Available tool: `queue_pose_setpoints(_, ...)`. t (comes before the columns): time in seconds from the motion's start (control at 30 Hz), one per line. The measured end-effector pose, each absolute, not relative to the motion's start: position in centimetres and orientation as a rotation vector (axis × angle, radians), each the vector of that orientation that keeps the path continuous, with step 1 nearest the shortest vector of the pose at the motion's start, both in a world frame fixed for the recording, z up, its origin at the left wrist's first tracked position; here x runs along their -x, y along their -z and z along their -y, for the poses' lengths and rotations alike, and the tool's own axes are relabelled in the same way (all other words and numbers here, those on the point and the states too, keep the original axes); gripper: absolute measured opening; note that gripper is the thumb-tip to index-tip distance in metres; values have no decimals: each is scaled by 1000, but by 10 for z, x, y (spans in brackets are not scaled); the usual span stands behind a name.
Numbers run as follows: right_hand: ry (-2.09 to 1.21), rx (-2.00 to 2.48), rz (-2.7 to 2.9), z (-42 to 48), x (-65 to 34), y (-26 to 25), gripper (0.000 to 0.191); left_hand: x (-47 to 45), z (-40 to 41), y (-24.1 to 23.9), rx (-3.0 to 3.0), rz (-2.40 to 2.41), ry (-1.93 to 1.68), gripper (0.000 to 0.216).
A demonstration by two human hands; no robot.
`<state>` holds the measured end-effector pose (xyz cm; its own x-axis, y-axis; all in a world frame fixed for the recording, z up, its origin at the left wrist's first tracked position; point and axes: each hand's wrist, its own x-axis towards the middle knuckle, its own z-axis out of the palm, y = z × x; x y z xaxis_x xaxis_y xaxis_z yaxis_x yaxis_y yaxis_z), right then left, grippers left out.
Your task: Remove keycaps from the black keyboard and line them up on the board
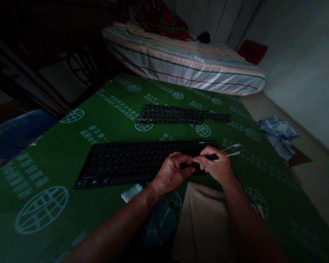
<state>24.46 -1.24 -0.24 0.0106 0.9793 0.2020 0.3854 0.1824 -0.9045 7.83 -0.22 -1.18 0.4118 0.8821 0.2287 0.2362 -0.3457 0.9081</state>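
The counter (71, 153) is green, printed with pale globe emblems and lines of text. The keyboard (120, 164) and loose keycaps (181, 114) are black. The wire tool (214, 156) is silvery with a black handle, the towel (205, 219) beige, the mattress (186, 65) striped pink, white and green.

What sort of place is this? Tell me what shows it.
Probably a bedroom at home, used as a workspace: a striped mattress lies by the wall, and a green printed mat carries a black keyboard and rows of loose keycaps.

The left hand (171, 173) and right hand (216, 166) cover part of the keyboard (126, 162); what the fingers (200, 159) pinch is unclear.
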Motion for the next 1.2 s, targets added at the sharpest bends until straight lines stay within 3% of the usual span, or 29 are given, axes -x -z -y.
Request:
queue_pose_setpoints(0.17, -704, 1403, 1496, 10, -250, 3, 30, -78, 4, 15, -1576, -984, -1017, 27)
queue_pose_setpoints(0.37, -476, 1376, 1551, 10, -258, -6, 27, -78, 4, 14, -1457, -987, -1048, 12)
queue_pose_setpoints(0.67, -780, 1313, 1869, 23, -249, -19, 16, -75, 4, 12, -1301, -965, -1082, 12)
queue_pose_setpoints(1.2, -848, 1346, 1892, 14, -239, -20, 16, -71, 1, 12, -1267, -979, -1092, 13)
